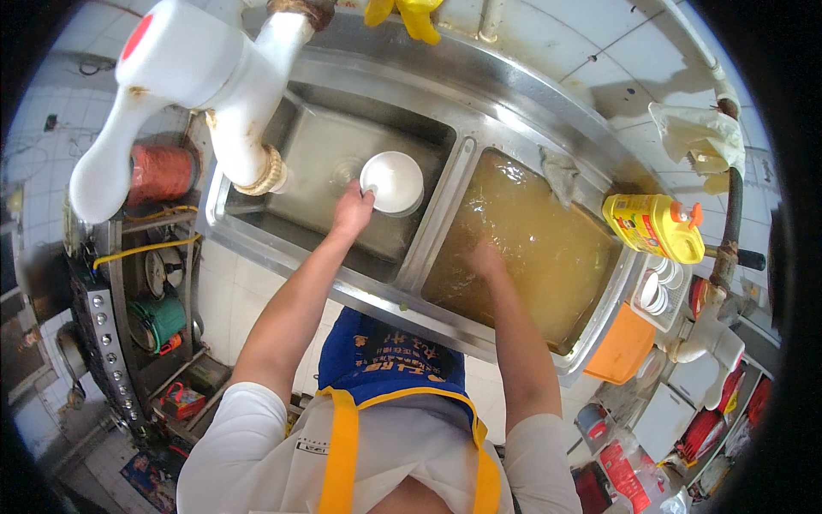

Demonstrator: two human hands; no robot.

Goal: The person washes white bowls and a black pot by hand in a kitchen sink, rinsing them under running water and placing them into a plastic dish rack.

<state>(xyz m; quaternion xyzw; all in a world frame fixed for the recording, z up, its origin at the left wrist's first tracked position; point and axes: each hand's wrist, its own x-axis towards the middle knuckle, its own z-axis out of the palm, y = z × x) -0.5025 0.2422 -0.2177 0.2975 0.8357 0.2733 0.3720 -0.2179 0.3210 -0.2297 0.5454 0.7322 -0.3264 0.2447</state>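
Observation:
My left hand (pixel 353 209) grips the rim of a white bowl (pixel 393 181) over the left basin (pixel 314 151) of a stainless steel double sink. The bowl's edge looks doubled, and I cannot tell whether a second one is under it. My right hand (pixel 485 257) is sunk in the cloudy brown water (pixel 546 257) of the right basin. Its fingers are hidden by the water, so what they touch does not show. A grey cloth (pixel 560 172) hangs over the back edge of that basin.
A large white tap (pixel 237 122) juts over the left basin. At the sink's right corner stands a yellow detergent bottle (pixel 652 226). Beyond it are a rack of white dishes (pixel 661 292) and an orange container (pixel 620 347). A metal shelf (pixel 115 257) stands at left.

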